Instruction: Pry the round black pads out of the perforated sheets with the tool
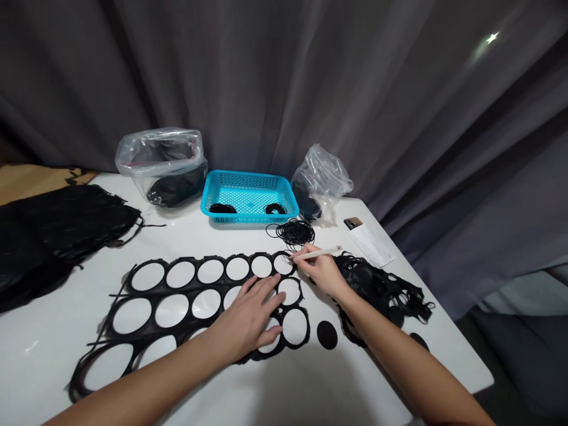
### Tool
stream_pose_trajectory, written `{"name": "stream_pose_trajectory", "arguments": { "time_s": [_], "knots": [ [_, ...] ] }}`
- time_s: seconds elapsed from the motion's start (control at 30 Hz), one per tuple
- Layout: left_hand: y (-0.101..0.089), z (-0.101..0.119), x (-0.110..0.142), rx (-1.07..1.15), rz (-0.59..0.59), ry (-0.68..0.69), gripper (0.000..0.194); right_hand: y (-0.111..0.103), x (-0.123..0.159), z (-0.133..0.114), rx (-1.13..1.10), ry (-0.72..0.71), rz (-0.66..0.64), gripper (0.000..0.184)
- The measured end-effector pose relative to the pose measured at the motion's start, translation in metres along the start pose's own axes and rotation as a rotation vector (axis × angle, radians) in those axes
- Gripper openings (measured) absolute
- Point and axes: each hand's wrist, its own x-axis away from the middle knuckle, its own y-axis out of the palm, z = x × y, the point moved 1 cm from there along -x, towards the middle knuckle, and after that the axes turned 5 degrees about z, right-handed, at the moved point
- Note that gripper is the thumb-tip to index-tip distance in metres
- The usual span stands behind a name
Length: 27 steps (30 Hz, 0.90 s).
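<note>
My left hand [251,316] lies with fingers spread on a black sheet [153,296] cut with rows of large round holes, pressing its right part against the white table. Pinched in my right hand [323,273] is a slim white pen-like tool [323,252]; its tip is at the rim of the top right hole, and I cannot make out what kind of tip it is. Just beyond that hand lies a pile of thin black rings [295,232]. A black disc [327,335] rests to the right of the sheet.
A blue basket [251,217] holding black rings stands at the back between two clear plastic bags [162,160] [326,171] with black contents. Black scraps [368,281] heap at right, near a phone [352,223] and white paper [371,245]. Black sheeting [66,228] covers the left side.
</note>
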Motion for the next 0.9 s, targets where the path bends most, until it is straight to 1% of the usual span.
{"name": "stream_pose_trajectory", "arguments": {
  "time_s": [0.1,0.23,0.33,0.47,0.57,0.7,0.9],
  "knots": [
    [0.001,0.001,-0.004,-0.049,-0.007,-0.021,0.054,0.007,0.006,0.003,-0.031,0.048,-0.045,0.013],
    [0.008,-0.001,-0.005,-0.087,0.018,-0.001,0.056,0.013,0.010,0.003,-0.029,0.055,-0.110,0.011],
    [0.013,-0.004,-0.003,-0.082,0.037,0.033,0.059,0.014,0.010,0.004,-0.047,0.058,-0.124,0.010],
    [0.016,-0.006,-0.003,-0.067,0.019,0.034,0.060,0.014,0.010,0.007,-0.085,0.056,-0.127,0.010],
    [0.017,-0.008,-0.003,-0.039,0.031,0.034,0.059,0.016,0.011,0.010,-0.085,0.030,-0.121,0.009],
    [0.018,-0.008,-0.003,-0.030,0.025,0.037,0.061,0.018,0.013,0.010,-0.007,-0.019,-0.099,0.008],
    [0.016,-0.007,-0.005,-0.065,-0.015,0.046,0.066,0.021,0.018,0.006,0.148,-0.193,-0.080,0.010]
  ]
}}
